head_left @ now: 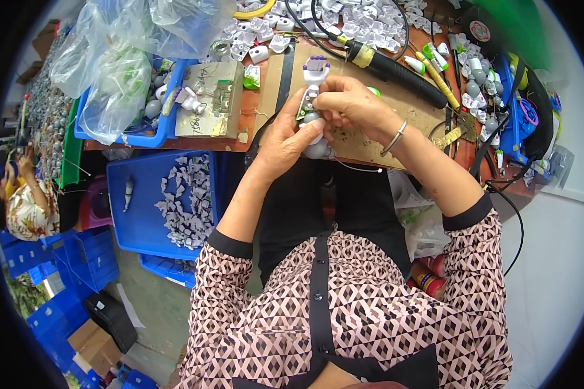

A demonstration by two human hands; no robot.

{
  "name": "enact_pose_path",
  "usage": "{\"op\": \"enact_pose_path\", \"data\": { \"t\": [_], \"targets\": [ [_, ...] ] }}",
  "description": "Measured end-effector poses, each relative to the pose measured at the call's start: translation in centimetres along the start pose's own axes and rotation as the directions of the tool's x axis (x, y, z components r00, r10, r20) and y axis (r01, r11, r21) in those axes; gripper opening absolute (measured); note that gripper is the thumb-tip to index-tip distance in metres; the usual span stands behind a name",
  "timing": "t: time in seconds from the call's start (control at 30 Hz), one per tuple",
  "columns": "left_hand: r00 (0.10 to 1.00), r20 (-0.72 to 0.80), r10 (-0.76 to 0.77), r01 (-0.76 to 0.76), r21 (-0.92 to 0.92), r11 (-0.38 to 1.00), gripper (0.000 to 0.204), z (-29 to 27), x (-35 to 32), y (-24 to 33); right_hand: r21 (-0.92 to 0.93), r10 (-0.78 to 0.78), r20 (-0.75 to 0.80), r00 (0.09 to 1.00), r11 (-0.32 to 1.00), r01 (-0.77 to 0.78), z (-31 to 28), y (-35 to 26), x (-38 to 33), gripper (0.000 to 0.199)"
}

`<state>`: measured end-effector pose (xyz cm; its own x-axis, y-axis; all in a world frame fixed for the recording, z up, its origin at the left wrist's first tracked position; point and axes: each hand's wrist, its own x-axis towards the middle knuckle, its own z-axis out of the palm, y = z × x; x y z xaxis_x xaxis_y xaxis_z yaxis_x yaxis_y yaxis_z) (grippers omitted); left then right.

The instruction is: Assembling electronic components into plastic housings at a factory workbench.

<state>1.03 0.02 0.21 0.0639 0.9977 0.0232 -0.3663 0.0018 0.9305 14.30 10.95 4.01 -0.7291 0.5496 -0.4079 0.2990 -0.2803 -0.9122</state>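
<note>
Between both hands, over the near edge of the bench, is a small white plastic toy assembly (315, 74) with a purple-tipped top. A green strip, perhaps a circuit board, shows in its middle, and grey rounded parts (316, 150) sit at its lower end. My left hand (283, 137) is closed around its left side, thumb along the front. From the right, my right hand (353, 104) pinches at its middle with bent fingers; whether a wire or other tiny piece is in that pinch is hidden. A thin wire with a white end (379, 170) trails below the hands.
A cardboard sheet (383, 133) covers the bench, with a black taped rod-shaped tool (402, 79) and loose cables across it. White parts (370, 23) are heaped behind. A bag-topped blue bin (136, 138), a box (207, 123) and a lower blue tray (136, 227) lie left. Another person (32, 207) works far left.
</note>
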Motion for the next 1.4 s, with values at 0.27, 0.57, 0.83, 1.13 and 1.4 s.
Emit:
{"op": "enact_pose_path", "data": {
  "t": [0.27, 0.57, 0.83, 1.13, 1.4],
  "targets": [
    [0.994, -0.095, -0.061, 0.039, -0.216, 0.976, 0.054, -0.6, -0.2, -0.2, -0.012, -0.407, -0.422, 0.810, 0.896, 0.443, 1.6, 5.3, -5.1, 0.016],
    [0.991, -0.109, -0.080, 0.050, -0.252, 0.966, 0.056, -2.4, 1.5, -0.2, -0.043, -0.024, -0.810, 0.586, 0.999, -0.017, -1.7, 24.4, -19.8, 0.030],
    [0.995, 0.016, -0.093, 0.091, -0.442, 0.893, 0.060, -3.2, 2.1, -0.5, 0.115, 0.110, -0.990, -0.093, 0.992, -0.057, -8.0, 42.5, -27.4, 0.032],
    [0.988, 0.063, -0.141, 0.153, -0.518, 0.842, 0.062, -3.7, 2.3, 0.3, 0.558, 0.806, 0.096, 0.584, 0.442, -0.702, -3.6, 50.9, -38.1, 0.020],
    [0.988, 0.017, -0.151, 0.138, -0.515, 0.846, 0.061, -3.6, 1.7, 0.3, 0.064, -0.005, -0.954, -0.299, 0.974, -0.218, -8.2, 49.0, -36.6, 0.020]
  ]
}}
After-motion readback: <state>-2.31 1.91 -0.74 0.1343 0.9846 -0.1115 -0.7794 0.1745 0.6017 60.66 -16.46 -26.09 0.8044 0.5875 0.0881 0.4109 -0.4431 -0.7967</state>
